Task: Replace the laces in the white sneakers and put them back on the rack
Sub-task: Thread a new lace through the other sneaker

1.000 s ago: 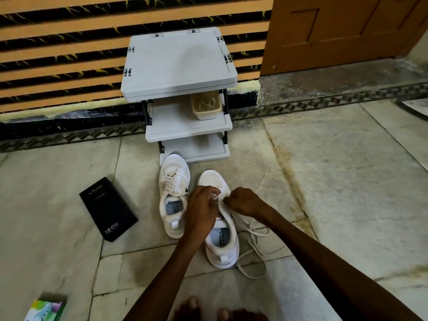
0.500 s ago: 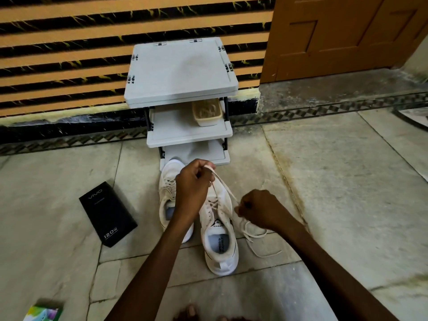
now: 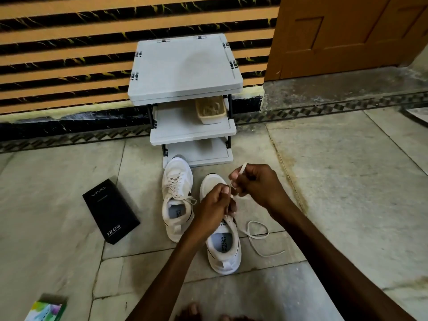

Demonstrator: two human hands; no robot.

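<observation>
On the stone floor (image 3: 335, 181), directly in front of the grey three-shelf rack (image 3: 185, 66), two white sneakers stand side by side with their toes toward the rack. The laced sneaker (image 3: 177, 188) sits with its toe just beside the rack's bottom shelf. The second sneaker (image 3: 223, 251) sits beside it, nearer the person. Both hands are positioned above the second sneaker's eyelet area. The left hand (image 3: 213, 205) has its fingers curled and pinches the lace (image 3: 267, 230) close to the tongue. The right hand (image 3: 257, 186) is likewise curled and pinches a raised section of lace, whose tip projects above the fingers. The free length of lace lies looped on the floor beside the second sneaker. A beige basket (image 3: 210, 110) sits on the middle shelf. A black box (image 3: 111, 210) lies on the floor, apart from the laced sneaker.
</observation>
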